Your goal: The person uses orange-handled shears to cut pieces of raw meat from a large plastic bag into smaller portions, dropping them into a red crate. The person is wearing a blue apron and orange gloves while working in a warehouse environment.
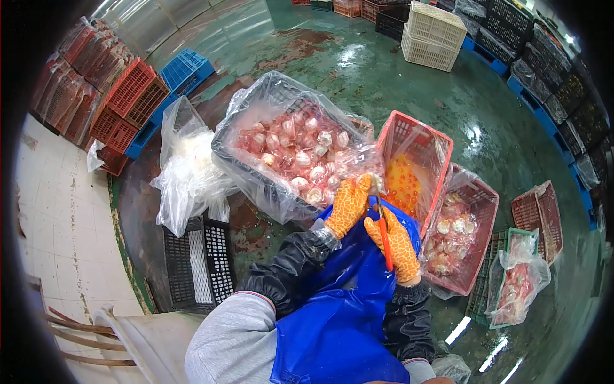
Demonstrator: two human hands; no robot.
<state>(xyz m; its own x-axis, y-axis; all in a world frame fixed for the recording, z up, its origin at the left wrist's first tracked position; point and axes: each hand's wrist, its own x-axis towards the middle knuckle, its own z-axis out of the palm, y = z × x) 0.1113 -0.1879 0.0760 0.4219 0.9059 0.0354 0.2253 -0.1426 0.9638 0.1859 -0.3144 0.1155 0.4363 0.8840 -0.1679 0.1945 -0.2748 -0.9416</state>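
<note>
My left hand [347, 203], in an orange patterned glove, is closed on a small pale item [373, 182] at the near edge of a dark plastic-lined crate [227, 157] full of white, round pieces in pinkish plastic. My right hand [398, 246], gloved alike, grips a red-handled tool [385, 237], whose metal end reaches up beside the left fingertips. Just behind the hands is a red crate [441, 150] holding orange yolk-like pieces in liquid. A blue apron [326, 336] covers my lap.
White plastic sheets [192, 169] lie left, above a black crate [182, 262]. Another red crate [483, 201] of bagged pieces and a green crate [480, 294] stand right. Stacked crates [121, 102] on blue pallets line the left, back and right. The green floor [300, 38] looks wet.
</note>
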